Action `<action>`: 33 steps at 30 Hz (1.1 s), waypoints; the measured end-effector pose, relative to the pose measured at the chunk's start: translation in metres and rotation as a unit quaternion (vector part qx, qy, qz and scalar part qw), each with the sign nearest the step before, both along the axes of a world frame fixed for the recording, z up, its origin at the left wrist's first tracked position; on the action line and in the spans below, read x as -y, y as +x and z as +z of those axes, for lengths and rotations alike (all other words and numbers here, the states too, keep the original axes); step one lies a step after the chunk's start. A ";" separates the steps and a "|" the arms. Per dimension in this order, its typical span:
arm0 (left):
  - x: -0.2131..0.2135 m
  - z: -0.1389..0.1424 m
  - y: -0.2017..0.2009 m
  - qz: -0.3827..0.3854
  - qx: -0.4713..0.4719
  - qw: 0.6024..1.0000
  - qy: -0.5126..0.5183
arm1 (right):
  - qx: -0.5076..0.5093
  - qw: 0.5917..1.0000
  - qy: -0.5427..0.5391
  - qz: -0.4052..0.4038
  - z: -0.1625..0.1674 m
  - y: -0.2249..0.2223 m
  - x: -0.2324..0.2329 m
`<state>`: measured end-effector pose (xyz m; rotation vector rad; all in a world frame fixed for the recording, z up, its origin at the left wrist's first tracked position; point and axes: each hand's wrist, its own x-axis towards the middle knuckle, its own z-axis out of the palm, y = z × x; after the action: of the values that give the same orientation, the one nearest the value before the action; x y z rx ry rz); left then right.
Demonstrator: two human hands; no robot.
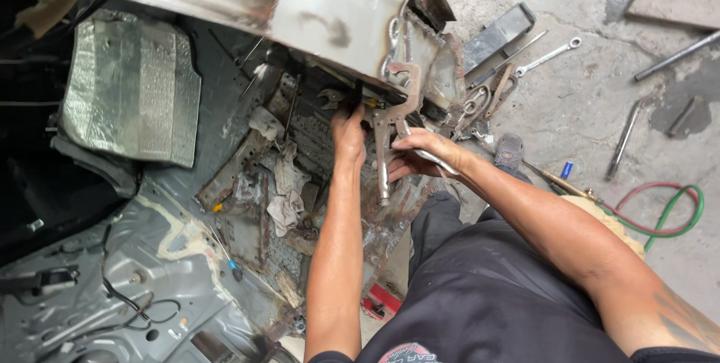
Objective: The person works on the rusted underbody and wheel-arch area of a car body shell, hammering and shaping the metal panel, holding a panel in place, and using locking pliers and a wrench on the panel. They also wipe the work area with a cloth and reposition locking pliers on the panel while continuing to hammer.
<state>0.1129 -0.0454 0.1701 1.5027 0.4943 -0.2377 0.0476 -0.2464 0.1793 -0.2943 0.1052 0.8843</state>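
While the clamp (pixel 390 119) hangs from the rusted sill edge (pixel 442 70), its long handles run down toward the person, jaw end farthest away. The right hand (pixel 421 154) is nearer, fingers wrapped around the handles. The left hand (pixel 348 135) presses on the floor panel (pixel 315 138) just beside the clamp, fingers curled, holding nothing I can make out.

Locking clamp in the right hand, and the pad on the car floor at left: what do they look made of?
Locking clamp: bare metal, probably steel, grey and dull with rusty patches. Pad: looks like foil-faced insulation, silvery, embossed and crinkled; the core is hidden. The right hand grips the clamp's handles.
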 end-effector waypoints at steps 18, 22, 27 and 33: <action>0.007 0.014 -0.016 -0.036 0.003 0.998 -0.050 | 0.001 0.998 0.011 0.059 -0.004 0.009 0.024; 0.006 0.013 -0.022 -0.014 -0.008 0.999 -0.047 | 0.021 0.994 -0.008 0.106 -0.004 0.015 0.035; 0.003 0.012 -0.025 -0.001 -0.003 0.999 -0.046 | 0.024 0.997 -0.014 0.066 -0.006 0.010 0.023; 0.005 0.011 -0.032 0.015 -0.003 1.000 -0.014 | 0.026 0.990 -0.065 0.123 -0.019 0.007 0.024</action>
<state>0.0814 -0.0507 0.1815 1.4672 0.5163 -0.2253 0.0549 -0.2705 0.1607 -0.4597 0.0795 1.1166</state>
